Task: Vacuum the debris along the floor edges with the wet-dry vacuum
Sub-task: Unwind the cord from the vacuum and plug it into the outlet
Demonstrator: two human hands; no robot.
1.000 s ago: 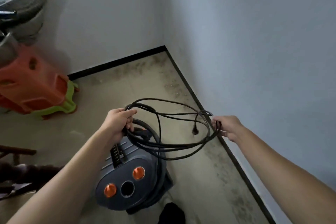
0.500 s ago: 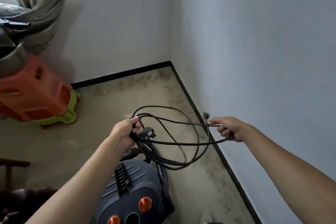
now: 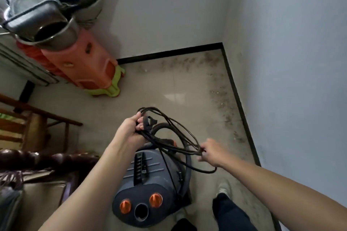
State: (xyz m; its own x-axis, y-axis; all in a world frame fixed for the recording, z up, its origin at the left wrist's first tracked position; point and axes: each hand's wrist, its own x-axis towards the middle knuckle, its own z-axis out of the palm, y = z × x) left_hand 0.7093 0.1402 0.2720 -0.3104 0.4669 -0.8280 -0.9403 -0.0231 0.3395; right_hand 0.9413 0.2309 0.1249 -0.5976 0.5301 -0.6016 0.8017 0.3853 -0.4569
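Now the left hand (image 3: pixel 131 129) holds a bundle of loops of the thin black power cord (image 3: pixel 170 127), its grip fully closed with the fingers curled round the strands. The right hand (image 3: pixel 212 153) has a closed grip on the far end of the same loops, though blur hides exactly how its fingers lie. Half a second ago the right hand was stretched out level with the left one, close to the pale wall (image 3: pixel 291 62), and the cord ran almost flat between the two grips. It has since come inward and lower, so the loops slant down from the left grip to the right grip, and one loop sags below the right hand.

Directly beneath both grips stands the grey wet-dry vacuum with two orange knobs (image 3: pixel 150 178). More of it shows than before: both knobs and the round dark port between them are in view. Beyond the right grip, dark speckled debris (image 3: pixel 223 103) lies on the beige floor (image 3: pixel 150 92) along the black skirting (image 3: pixel 238 99), reaching into the corner. Far past the left grip, a stack of orange plastic stools (image 3: pixel 84 62) leans by the wall.
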